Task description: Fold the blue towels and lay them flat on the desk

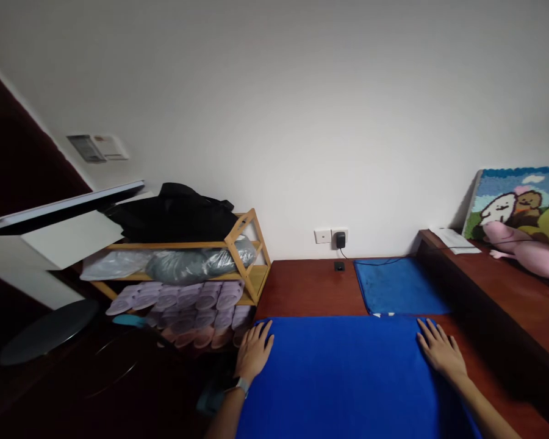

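A bright blue cloth (pixel 343 378) lies spread flat over the reddish-brown wooden surface (pixel 308 286). My left hand (pixel 254 350) rests on the cloth's far left corner, fingers stretched out, with a watch (pixel 242 384) on the wrist. On the far right corner lies my right hand (pixel 441 349), palm down and fingers apart. Neither hand grips anything. Just beyond the cloth, a second, folded blue cloth (pixel 400 286) lies flat, with a small white tag at its near edge. The near end of the large cloth runs out of view.
A wooden rack (pixel 242 241) at left holds a black bag (pixel 178 213), plastic-wrapped items and several lilac slippers (pixel 208 296). A black plug (pixel 341 239) with a thin cable sits in the wall socket. On the raised ledge at right are papers (pixel 455 239), a pink plush toy (pixel 526 250) and a picture (pixel 507 201).
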{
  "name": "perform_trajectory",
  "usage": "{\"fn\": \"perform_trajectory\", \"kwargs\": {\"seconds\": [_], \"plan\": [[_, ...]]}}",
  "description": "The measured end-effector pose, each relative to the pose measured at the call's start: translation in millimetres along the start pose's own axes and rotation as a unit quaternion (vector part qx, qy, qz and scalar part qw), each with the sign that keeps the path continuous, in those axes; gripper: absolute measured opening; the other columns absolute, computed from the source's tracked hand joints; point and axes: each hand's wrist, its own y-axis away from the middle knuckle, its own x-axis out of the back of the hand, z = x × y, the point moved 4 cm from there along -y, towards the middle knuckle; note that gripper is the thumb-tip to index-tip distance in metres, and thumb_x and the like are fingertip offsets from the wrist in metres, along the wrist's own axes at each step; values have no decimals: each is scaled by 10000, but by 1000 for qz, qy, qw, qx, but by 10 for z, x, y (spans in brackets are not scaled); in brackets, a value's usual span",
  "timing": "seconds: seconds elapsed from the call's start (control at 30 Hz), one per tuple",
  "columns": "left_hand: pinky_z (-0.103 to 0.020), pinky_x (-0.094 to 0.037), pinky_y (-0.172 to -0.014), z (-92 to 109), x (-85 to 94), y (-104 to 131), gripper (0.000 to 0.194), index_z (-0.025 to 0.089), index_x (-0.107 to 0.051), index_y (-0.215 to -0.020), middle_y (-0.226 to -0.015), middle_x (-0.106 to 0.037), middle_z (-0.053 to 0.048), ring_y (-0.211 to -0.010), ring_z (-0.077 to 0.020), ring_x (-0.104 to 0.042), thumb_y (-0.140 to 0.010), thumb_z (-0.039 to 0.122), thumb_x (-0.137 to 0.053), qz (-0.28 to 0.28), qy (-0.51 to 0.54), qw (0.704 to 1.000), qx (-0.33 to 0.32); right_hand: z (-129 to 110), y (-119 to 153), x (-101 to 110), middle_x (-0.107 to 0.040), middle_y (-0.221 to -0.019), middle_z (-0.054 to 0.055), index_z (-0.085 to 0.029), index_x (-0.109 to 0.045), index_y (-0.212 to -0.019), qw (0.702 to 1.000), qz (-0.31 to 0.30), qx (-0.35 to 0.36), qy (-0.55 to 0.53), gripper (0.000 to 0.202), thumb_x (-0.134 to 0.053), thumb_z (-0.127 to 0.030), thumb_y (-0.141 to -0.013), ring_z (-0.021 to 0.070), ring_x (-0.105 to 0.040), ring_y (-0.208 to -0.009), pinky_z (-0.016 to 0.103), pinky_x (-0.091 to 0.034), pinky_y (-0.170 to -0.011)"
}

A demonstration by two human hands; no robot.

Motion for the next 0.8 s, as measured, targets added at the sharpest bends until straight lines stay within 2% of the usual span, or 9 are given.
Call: {"fn": "perform_trajectory", "kwargs": {"seconds": [0.13, 0.27, 0.4, 0.5, 0.57, 0.6, 0.67, 0.8], "plan": [[-505, -322, -1218, -3, -75, -154, 467, 197, -627, -1385, -1484, -595, -134, -1422, -309, -484, -1014, 396, -427, 16, 0, 1000, -8, 17, -51, 43, -328, -1671, 22, -324, -321, -1603, 1000, -7, -10, 25, 714, -228, -587, -946, 316, -299, -1530, 583, -258, -1217], [-477, -320, -1229, -82, -221, -220, 514, 174, -565, -1443, -1580, -496, -123, -1475, -275, -426, -1032, 426, -387, 6, -2, 1000, 9, 58, -41, 44, -279, -1689, 1, -340, -266, -1617, 997, -44, -25, 55, 706, -222, -580, -955, 313, -275, -1538, 571, -254, -1218], [-463, -295, -1240, -125, -302, -228, 541, 231, -479, -1524, -1623, -435, -89, -1507, -247, -379, -1047, 452, -348, -6, -15, 1000, 16, 150, -8, 69, -203, -1707, -43, -374, -193, -1625, 995, -59, -34, 76, 676, -186, -555, -974, 298, -224, -1553, 569, -238, -1224], [-488, -258, -1250, -128, -339, -218, 544, 265, -447, -1546, -1638, -405, -72, -1520, -248, -352, -1050, 459, -333, -11, -24, 999, 21, 54, -14, 165, -280, -1686, 7, -335, -295, -1608, 992, -56, -54, 97, 642, -214, -468, -986, 323, -266, -1538, 605, -251, -1208], [-500, -243, -1254, -127, -356, -209, 552, 269, -425, -1559, -1643, -393, -68, -1525, -249, -343, -1052, 461, -320, -13, -26, 999, 24, -249, -10, 263, -356, -1654, 69, -238, -397, -1577, 992, -27, -42, 119, 631, -246, -357, -976, 342, -296, -1526, 604, -254, -1207], [-501, -237, -1256, -128, -359, -205, 555, 268, -417, -1564, -1646, -386, -68, -1527, -248, -337, -1053, 462, -315, -13, -25, 999, 25, -497, 9, 309, -386, -1638, 95, -189, -436, -1557, 992, -2, -15, 124, 627, -254, -313, -969, 343, -309, -1521, 588, -255, -1212], [-498, -229, -1260, -128, -357, -201, 565, 262, -405, -1570, -1655, -369, -70, -1534, -246, -323, -1054, 474, -313, -15, -21, 999, 23, -1162, 106, 361, -415, -1619, 120, -138, -456, -1539, 990, 49, 87, 99, 615, -257, -296, -979, 315, -326, -1517, 528, -259, -1228], [-488, -227, -1262, -132, -338, -205, 590, 256, -397, -1573, -1666, -342, -79, -1542, -242, -302, -1048, 518, -330, -32, -15, 999, 19, -2589, 490, 240, -368, -1644, 56, -190, -388, -1578, 961, 11, 275, -31, 619, -254, -452, -1034, 235, -292, -1536, 449, -228, -1265]]}}
